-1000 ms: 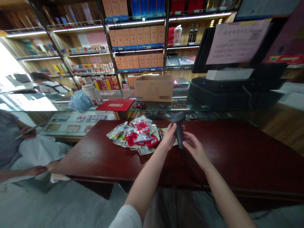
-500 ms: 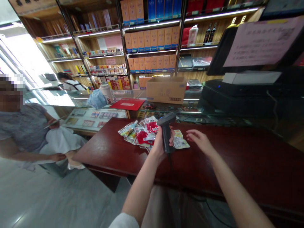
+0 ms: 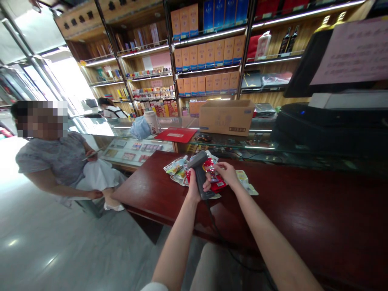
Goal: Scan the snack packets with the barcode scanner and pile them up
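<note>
My left hand (image 3: 194, 189) is wrapped round the handle of a dark grey handheld barcode scanner (image 3: 200, 178), its head tilted up over the table. A cable hangs from the scanner's base. To its right, my right hand (image 3: 229, 174) pinches the edge of a shiny red packet (image 3: 209, 165) with thumb and fingertips. Under and behind the scanner lies a heap of snack packets (image 3: 175, 166), partly hidden by the scanner and my hands. A pale green and white packet (image 3: 247, 185) lies flat beside my right wrist.
Behind the dark red table (image 3: 291, 202) runs a glass counter with a cardboard box (image 3: 226, 117), a red folder (image 3: 176, 135), a cup (image 3: 151, 122) and a blue cloth (image 3: 140, 127). A monitor (image 3: 307, 64) stands right. A seated person (image 3: 57, 161) is at the left.
My right hand has moved left from beside the pale packet to the heap and closed on a red packet. The scanner has tilted in my left hand. The view has swung left.
</note>
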A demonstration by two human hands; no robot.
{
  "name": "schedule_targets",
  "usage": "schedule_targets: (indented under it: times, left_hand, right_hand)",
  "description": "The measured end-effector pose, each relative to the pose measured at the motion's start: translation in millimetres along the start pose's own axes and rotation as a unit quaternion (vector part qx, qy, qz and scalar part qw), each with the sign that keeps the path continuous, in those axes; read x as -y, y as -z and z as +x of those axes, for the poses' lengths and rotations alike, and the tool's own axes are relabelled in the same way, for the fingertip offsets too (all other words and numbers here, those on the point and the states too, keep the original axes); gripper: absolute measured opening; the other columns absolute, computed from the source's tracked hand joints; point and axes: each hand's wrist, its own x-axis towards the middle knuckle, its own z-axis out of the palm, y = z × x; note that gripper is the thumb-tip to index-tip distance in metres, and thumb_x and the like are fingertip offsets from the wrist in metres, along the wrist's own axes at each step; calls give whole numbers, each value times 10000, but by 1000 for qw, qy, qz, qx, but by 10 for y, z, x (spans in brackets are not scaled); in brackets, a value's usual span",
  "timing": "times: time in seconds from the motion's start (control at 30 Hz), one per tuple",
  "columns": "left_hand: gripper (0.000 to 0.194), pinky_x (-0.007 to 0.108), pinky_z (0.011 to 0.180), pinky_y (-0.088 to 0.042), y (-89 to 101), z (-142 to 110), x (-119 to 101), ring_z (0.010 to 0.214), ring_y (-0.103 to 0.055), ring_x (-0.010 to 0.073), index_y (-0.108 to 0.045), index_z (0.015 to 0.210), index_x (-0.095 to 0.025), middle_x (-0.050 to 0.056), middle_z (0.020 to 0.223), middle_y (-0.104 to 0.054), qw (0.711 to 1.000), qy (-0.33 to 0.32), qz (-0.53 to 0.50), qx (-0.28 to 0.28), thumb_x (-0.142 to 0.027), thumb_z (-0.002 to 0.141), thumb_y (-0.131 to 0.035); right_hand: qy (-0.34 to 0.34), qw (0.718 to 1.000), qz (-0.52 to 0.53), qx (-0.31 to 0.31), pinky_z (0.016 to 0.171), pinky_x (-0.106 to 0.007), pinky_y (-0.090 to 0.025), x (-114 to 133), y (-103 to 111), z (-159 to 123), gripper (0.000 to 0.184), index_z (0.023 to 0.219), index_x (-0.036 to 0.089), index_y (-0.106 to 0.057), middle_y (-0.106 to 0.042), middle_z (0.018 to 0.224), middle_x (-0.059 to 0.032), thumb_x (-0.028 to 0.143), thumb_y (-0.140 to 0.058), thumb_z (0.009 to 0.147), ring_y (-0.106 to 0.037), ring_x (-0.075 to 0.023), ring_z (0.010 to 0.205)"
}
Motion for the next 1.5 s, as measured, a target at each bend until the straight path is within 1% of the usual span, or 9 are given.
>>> schedule_targets:
  times: [0.2,0.43,0.67,0.83,1.0,1.1,1.23,1.37,1.5]
  left_hand:
    - [754,192,374,-183,24,24,83,339,-263,59,-566,718,-148,-57,411,-321,999,23,31,10,-869,807,-366]
    - [699,176,367,-227,-6,14,71,354,-300,58,-590,773,-144,-44,453,-409,1000,12,11,-6,-822,829,-433]
    - [629,167,348,-238,-71,-1,51,368,-323,56,-605,884,-149,-37,512,-470,999,4,-22,-43,-768,839,-506]
    - [655,181,334,-231,-135,-25,34,369,-315,50,-610,876,-141,-1,584,-551,999,12,9,-47,-786,826,-501]
    - [659,178,331,-216,-174,-45,30,363,-305,40,-607,861,-133,-2,576,-547,999,17,10,-28,-783,828,-502]
    - [622,172,338,-230,-243,2,65,372,-330,39,-608,927,-140,6,622,-590,1000,13,7,-3,-750,822,-555]
    - [607,182,349,-263,-477,180,161,378,-363,51,-597,920,-142,5,609,-591,996,57,39,52,-741,821,-568]
    - [635,195,360,-289,-751,416,301,391,-410,70,-602,971,-141,3,614,-599,986,109,66,111,-752,802,-581]
    - [650,201,360,-294,-852,531,458,397,-431,77,-599,964,-135,16,622,-619,976,148,87,131,-758,778,-606]
  right_hand:
    - [-3,1000,2,-11,607,-312,-449,-9,-77,-96,447,784,205,-679,-662,684,-16,612,-751,613,-579,-181,598]
    - [-7,999,49,18,656,-330,-501,-47,-8,-133,458,714,211,-612,-658,666,-7,628,-764,601,-607,-196,658]
    - [-72,977,194,-54,636,-334,-532,-42,196,-84,379,783,245,-546,-640,695,14,531,-736,623,-609,-187,655]
    - [-90,941,327,-11,746,-414,-602,-56,524,-108,334,786,245,-483,-668,751,21,356,-757,631,-677,-191,750]
    - [-88,927,355,-79,755,-410,-620,-108,1032,-157,466,898,264,-531,-712,887,52,149,-767,513,-700,-180,810]
    - [-80,938,321,-103,742,-408,-619,-170,1366,-184,573,1041,311,-556,-721,980,59,141,-763,535,-705,-185,855]
    - [-96,944,297,-104,759,-390,-608,-307,1723,-209,468,1014,269,-624,-729,917,19,155,-740,575,-706,-187,824]
    - [-92,933,307,-161,740,-392,-613,-481,1926,-203,404,969,260,-611,-725,896,14,182,-741,594,-701,-179,776]
    - [-77,931,286,-211,692,-376,-611,-602,2052,-172,412,964,272,-557,-707,881,40,198,-724,595,-693,-171,758]
